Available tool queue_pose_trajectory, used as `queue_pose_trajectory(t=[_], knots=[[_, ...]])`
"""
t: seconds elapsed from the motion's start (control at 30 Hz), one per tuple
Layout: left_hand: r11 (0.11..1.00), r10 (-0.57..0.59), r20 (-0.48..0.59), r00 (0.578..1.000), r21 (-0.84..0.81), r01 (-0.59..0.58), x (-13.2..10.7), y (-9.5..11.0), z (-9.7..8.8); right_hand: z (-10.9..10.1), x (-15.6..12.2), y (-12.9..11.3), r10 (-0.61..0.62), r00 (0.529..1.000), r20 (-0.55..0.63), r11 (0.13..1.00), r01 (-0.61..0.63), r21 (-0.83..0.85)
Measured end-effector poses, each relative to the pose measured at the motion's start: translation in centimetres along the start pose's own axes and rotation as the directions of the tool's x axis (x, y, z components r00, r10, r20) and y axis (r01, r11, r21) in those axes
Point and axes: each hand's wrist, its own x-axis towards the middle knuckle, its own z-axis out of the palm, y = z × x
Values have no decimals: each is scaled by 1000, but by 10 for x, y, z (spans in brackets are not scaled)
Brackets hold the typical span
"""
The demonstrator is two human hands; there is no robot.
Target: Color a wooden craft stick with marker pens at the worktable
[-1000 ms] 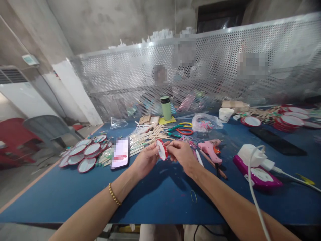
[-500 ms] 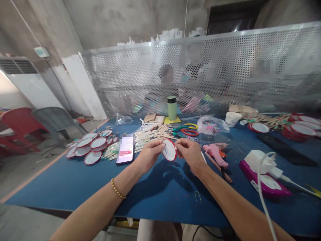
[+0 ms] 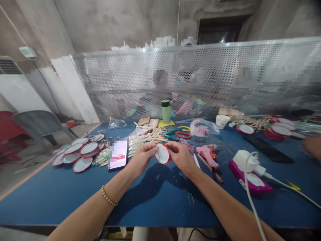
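Observation:
A round white disc with a red rim [image 3: 163, 154] is held up above the blue table between my two hands. My left hand [image 3: 144, 156] pinches its left edge between thumb and fingers. On the opposite edge, my right hand [image 3: 181, 156] has its fingers closed on the red rim; the fingertips are partly hidden behind the disc. Left of my left hand lies a phone with a lit screen [image 3: 118, 154]. A pink glue gun [image 3: 208, 155] rests to the right of my right hand, close to a white stick [image 3: 196, 161].
Similar discs are piled at left [image 3: 83, 164] and right [image 3: 281, 130]. Behind my hands lie wooden sticks [image 3: 155, 134], pliers [image 3: 173, 135], a plastic bag [image 3: 204, 127] and a green bottle [image 3: 165, 112]. A purple power strip [image 3: 250, 179] with a white cable sits at right. Another person's hand [image 3: 313, 146] shows at the right edge.
The view has shifted right, so things appear further left. The disc has turned to face me a little more, and both hands still hold it. Another person's hand has appeared at right.

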Motion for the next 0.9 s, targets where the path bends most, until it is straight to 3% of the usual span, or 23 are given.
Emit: queue_pose_trajectory(t=[0.17,0.43,0.6,0.9], knots=[[997,4,33,999,71,-7,0,1,-2,0,3,4,0,1000,-27,1000,1,23],[975,59,30,998,215,-64,0,3,-5,0,4,1,163,987,-2,984,-162,79],[975,15,110,994,220,-39,-3,5,-1,0,2,-2,201,979,11,973,-201,116],[965,22,134,991,255,-56,-6,8,0,-2,-4,-13,275,949,152,859,-314,405]])
